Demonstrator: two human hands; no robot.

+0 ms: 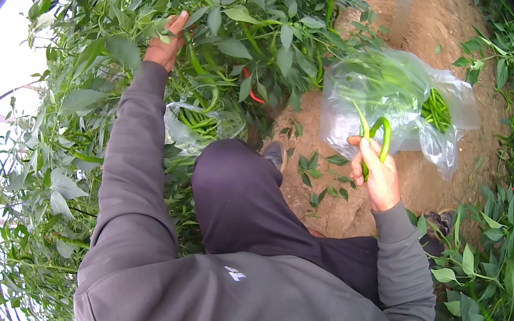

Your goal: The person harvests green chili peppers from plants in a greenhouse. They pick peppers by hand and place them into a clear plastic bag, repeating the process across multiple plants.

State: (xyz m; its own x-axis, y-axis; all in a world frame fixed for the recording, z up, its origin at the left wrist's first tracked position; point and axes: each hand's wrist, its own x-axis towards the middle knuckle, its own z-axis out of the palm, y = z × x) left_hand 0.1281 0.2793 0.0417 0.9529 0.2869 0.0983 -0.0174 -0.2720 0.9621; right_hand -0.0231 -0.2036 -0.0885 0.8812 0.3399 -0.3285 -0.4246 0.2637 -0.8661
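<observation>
My left hand (pixel 167 44) reaches into the leafy pepper plants (pixel 235 26) at the upper left; leaves cover part of its fingers, and whether it grips anything is hidden. Long green chili peppers (pixel 195 60) hang just to its right. My right hand (pixel 376 169) is closed around a few long green peppers (pixel 385 138), one of them bent over at the top. Just beyond it, a clear plastic bag (pixel 340 122) full of green peppers lies on the soil. A second plastic bag with green peppers (pixel 196 122) rests among the plants beside my knee.
A red chili pepper (pixel 255 96) hangs low on the plants. Bare soil (pixel 429 32) runs between two plant rows, with fallen leaves (pixel 322 183) near my shoe (pixel 275 155). More pepper plants (pixel 503 251) line the right side.
</observation>
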